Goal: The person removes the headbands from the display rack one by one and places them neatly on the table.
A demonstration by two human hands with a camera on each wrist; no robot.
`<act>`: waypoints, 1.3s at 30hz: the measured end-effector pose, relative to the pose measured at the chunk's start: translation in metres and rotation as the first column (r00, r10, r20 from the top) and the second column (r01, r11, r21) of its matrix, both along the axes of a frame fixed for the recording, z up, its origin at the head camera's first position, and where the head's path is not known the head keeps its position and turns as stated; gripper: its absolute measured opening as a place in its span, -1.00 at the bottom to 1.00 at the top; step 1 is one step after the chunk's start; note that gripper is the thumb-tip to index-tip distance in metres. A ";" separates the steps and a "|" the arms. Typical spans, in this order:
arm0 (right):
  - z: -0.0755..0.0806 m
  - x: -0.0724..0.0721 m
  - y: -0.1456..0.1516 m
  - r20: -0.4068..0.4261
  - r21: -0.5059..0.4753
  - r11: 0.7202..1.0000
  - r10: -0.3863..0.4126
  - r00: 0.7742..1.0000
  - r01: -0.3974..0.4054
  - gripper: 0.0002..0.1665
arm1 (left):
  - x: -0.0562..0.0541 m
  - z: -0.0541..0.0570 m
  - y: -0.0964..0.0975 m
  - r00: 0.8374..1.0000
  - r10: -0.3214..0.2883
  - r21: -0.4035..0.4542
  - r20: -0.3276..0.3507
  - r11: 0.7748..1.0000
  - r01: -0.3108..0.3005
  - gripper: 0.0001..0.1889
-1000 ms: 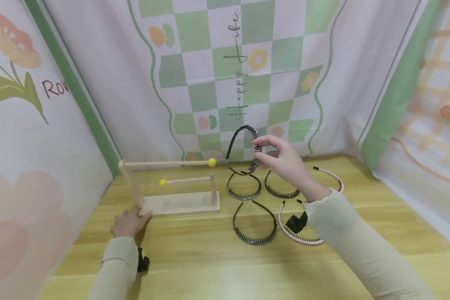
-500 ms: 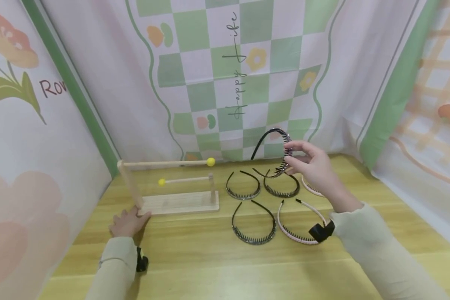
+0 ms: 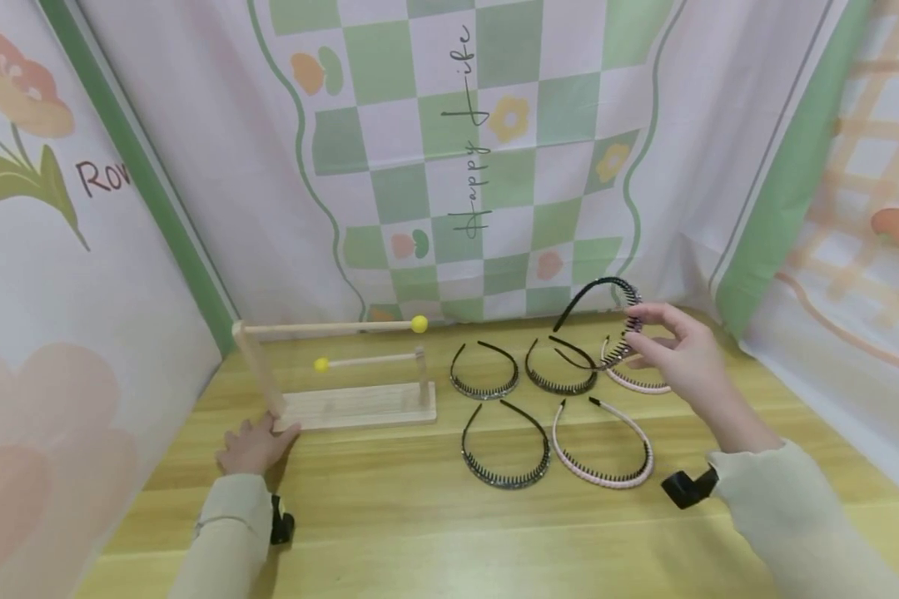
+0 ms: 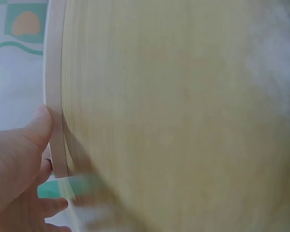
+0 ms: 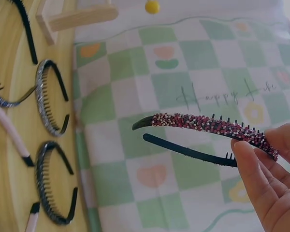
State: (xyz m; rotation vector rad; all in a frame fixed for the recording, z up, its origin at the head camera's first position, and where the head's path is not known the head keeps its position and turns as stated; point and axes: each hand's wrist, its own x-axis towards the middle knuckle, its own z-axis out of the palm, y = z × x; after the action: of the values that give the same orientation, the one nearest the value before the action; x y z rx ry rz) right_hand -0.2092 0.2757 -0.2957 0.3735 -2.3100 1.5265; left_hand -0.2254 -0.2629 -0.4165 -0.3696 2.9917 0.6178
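Observation:
My right hand [image 3: 677, 345] pinches a toothed headband [image 3: 634, 299] between thumb and fingers, raised over the back right of the table. In the right wrist view the headband [image 5: 198, 122] shows red, white and dark sparkles, black tips and black teeth. My left hand [image 3: 255, 447] holds the near left corner of a wooden stand [image 3: 355, 408], thumb along the base's front edge. The left wrist view shows that thumb [image 4: 38, 128] against the base edge [image 4: 55, 96]. Two bare rods with yellow ball ends [image 3: 419, 324] project from the stand's posts.
Several headbands lie in two rows right of the stand: a silver-grey one [image 3: 506, 480] and a pink one [image 3: 607, 480] in front, a grey one [image 3: 487, 393], a black one [image 3: 562, 388] and another pink one [image 3: 644, 386] behind. A patterned curtain [image 3: 509, 183] borders the table's back.
My right hand has carried the sparkly headband rightward and somewhat lower, from near the upper rod's end to above the back pink headband. My left hand stays at the stand's corner.

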 end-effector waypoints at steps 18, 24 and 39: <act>-0.059 0.020 0.069 -0.010 0.174 0.974 -0.143 0.990 0.142 -0.61 | 0.002 0.000 -0.001 1.000 -0.003 -0.004 0.000 1.000 0.003 -0.21; -0.077 0.031 0.088 0.038 0.228 0.955 -0.202 0.979 0.189 -0.54 | 0.005 0.007 0.004 1.000 -0.011 -0.004 0.000 1.000 0.011 -0.24; -0.092 0.051 0.110 0.229 0.496 0.866 -0.200 0.953 0.063 -0.63 | 0.004 0.007 0.003 1.000 -0.010 0.011 -0.002 1.000 0.010 -0.24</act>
State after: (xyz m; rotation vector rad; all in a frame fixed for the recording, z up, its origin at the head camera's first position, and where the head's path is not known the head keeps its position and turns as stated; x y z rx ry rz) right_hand -0.1586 0.3856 -0.3876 0.1182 -2.8669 0.9623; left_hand -0.2212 -0.2599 -0.4092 -0.3536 2.9891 0.6342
